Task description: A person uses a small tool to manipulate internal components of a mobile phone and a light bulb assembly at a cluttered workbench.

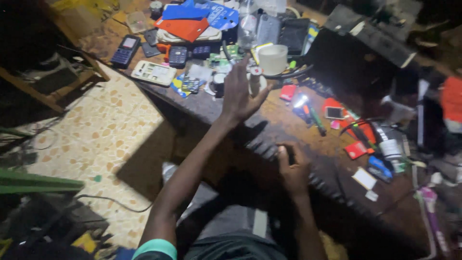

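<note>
My left hand point(239, 91) is raised over the cluttered wooden workbench point(288, 126), fingers spread and empty, reaching toward a small white bottle point(255, 79) and a white cup point(273, 58). My right hand point(292, 168) rests at the bench's near edge, fingers curled around a small dark object point(290, 155) that is mostly hidden. A lit torch-like tool point(302, 102) glows to the right of my left hand.
Several keypad phones point(125, 49), a white phone point(154, 72), orange and blue cases point(185, 26) and loose parts crowd the bench's far end. Pens, red cards and a small phone point(334, 112) lie on the right. A tiled floor point(110, 130) with cables lies to the left.
</note>
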